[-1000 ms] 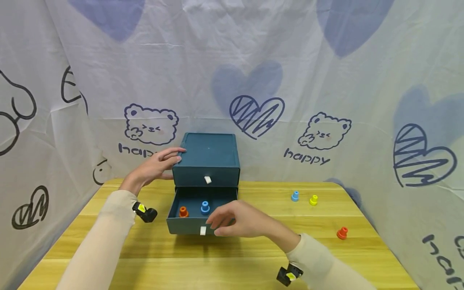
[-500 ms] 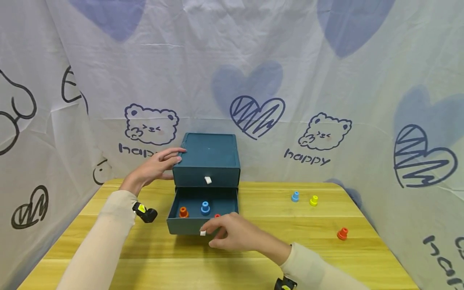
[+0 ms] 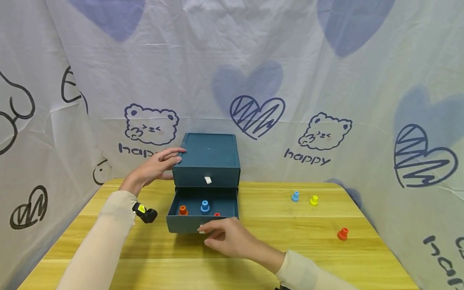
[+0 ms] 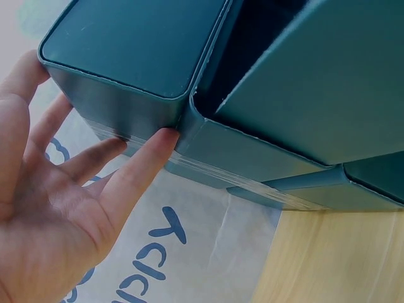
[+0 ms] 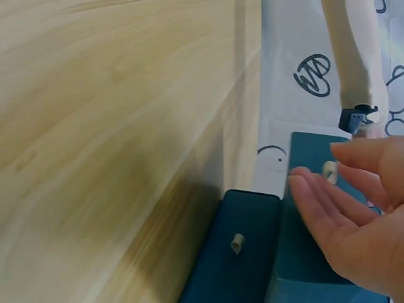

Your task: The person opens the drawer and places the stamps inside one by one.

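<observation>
My left hand [image 3: 152, 167] steadies the dark teal drawer cabinet [image 3: 209, 150], its spread fingers touching the side and the top edge. Below the top drawer, another drawer [image 3: 188, 224] is pulled out. My right hand [image 3: 233, 238] is at that drawer's front, thumb and fingers either side of its white knob [image 5: 329, 172], with a gap showing in the right wrist view. Inside the drawer stand an orange stepped peg [image 3: 183, 210] and a blue one [image 3: 205, 207]. Only the top of a red peg [image 3: 217, 214] shows over the front edge.
On the wooden table [image 3: 290, 257] to the right are a blue peg [image 3: 295, 196], a yellow peg [image 3: 313, 200] and a red peg [image 3: 342, 233]. A lower shut drawer with its own knob [image 5: 237, 243] shows in the right wrist view. Printed cloth hangs behind.
My right hand has moved down and left from the drawer's right part to its knob, uncovering the red peg. The drawer front sits very slightly farther back. My left hand has stayed put.
</observation>
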A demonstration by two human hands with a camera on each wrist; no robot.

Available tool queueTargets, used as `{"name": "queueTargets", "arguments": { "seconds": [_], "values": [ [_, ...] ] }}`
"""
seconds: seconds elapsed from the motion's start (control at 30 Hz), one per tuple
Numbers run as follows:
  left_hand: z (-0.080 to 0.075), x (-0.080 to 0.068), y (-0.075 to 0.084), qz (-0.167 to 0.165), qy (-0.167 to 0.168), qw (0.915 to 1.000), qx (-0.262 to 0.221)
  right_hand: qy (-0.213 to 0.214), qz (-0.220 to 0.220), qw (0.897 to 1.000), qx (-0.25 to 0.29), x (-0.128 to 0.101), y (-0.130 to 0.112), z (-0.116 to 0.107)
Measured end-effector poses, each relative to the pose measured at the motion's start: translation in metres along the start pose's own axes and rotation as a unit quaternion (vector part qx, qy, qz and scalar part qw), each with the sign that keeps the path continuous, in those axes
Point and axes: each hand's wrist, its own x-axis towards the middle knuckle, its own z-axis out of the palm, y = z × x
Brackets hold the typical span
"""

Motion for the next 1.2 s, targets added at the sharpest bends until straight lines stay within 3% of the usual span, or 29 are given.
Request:
{"name": "queueTargets", "arguments": {
  "seconds": [0.47, 1.2],
  "values": [
    [0.000, 0.003, 0.000, -0.001, 0.001, 1.0000, -0.007, 0.144, 0.003, 0.989, 0.017, 0.007, 0.010, 0.009],
    [-0.002, 0.003, -0.003, 0.001, -0.005, 0.9999, -0.012, 0.205, -0.002, 0.979, -0.003, 0.026, 0.016, 0.007]
  ]
}}
